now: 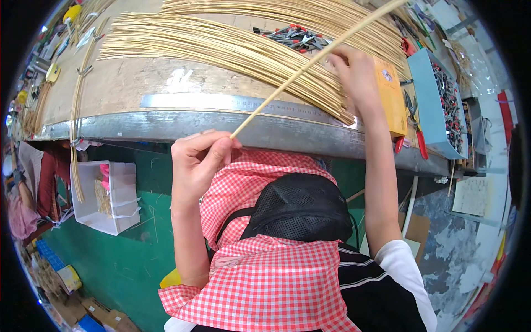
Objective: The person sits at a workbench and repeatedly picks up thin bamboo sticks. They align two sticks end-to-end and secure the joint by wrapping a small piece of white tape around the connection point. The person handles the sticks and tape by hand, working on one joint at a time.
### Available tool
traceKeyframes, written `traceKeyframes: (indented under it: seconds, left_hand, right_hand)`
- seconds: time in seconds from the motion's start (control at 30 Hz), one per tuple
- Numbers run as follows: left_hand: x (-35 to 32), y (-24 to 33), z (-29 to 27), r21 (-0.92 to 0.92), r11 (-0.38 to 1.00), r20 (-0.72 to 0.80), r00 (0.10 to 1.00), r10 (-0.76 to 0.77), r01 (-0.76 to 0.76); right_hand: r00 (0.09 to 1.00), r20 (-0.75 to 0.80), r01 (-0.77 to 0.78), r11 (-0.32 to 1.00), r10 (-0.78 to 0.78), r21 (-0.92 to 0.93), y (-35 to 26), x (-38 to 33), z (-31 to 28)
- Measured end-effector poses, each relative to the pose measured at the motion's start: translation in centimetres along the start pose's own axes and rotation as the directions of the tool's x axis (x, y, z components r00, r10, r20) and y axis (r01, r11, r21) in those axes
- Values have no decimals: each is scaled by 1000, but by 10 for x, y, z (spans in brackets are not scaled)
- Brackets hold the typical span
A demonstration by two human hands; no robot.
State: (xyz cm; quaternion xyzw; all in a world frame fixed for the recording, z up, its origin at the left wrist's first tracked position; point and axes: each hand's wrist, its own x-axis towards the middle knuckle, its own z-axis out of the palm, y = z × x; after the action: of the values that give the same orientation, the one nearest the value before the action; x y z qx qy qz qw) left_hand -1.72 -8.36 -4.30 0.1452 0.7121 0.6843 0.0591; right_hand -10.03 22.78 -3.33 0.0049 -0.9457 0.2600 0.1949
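My left hand [202, 163] is closed in a pinch on the lower end of a thin pale wooden stick [287, 84], in front of the table's metal edge. The stick slants up to the right, and its far part crosses in front of the fingertips of my right hand [357, 72]. That hand is over the right end of a bundle of similar thin sticks [221, 51], its fingers curled and drawn together. What they hold, if anything, is hidden. Beside its wrist is a yellow-orange box [389, 99]. A steel ruler [221, 102] lies along the table's front edge.
Small spring clamps [293, 37] with red tips lie behind the bundle; more fill a light-blue box [434, 105] at right. Red-handled pliers [416, 124] lie beside it. Bound sticks [76, 119] overhang the table's left front edge, near a white plastic bin [105, 216] on the green floor.
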Motion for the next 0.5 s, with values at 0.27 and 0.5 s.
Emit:
traceKeyframes:
  seconds: [0.27,0.5]
  left_hand:
    - [2,-6,3,92,990,-60,992,113,-108]
    - [3,-1,7,221,966,-57,987,154,-138]
  right_hand:
    - [999,-8,-49,871,51,-488,51,23,18]
    - [976,-143,111,939,-165,-326,15,-15,-9]
